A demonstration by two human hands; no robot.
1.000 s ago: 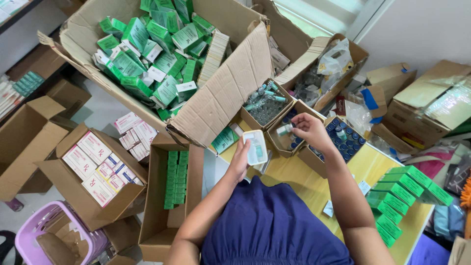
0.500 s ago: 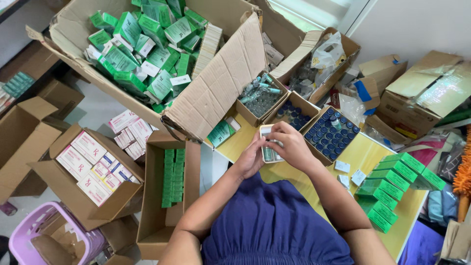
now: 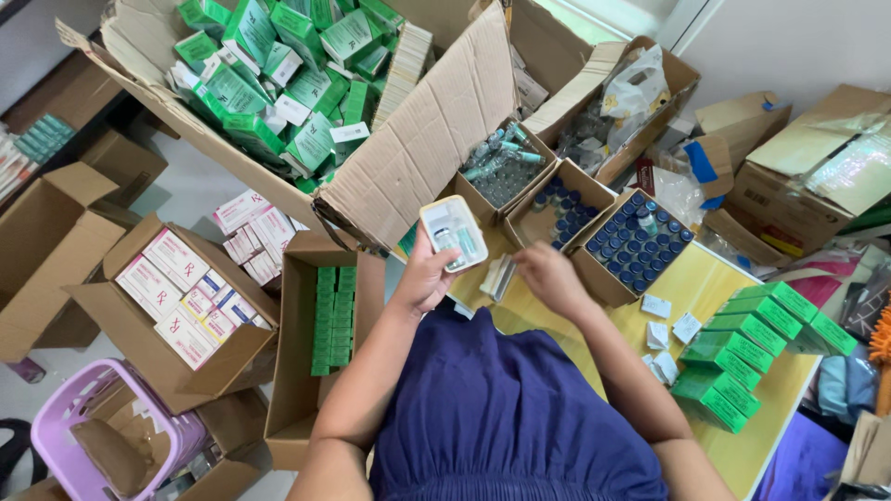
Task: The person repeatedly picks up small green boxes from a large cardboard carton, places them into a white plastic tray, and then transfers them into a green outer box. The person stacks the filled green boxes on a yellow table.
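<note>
The left hand [image 3: 422,274] grips a small white tray [image 3: 453,232] of vials, raised above the yellow table [image 3: 715,278]; tipped, it could spill them. The right hand [image 3: 549,276] rests by white packets [image 3: 498,276] on that table, its grip hard to tell. Behind on the table, an open box [image 3: 635,243] holds blue-capped vials.

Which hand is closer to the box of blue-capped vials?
Right. The right hand hovers just left of the vial box; the left hand is farther left, holding a small tray.

Green cartons [image 3: 742,357], yellow table [image 3: 715,278]
</note>
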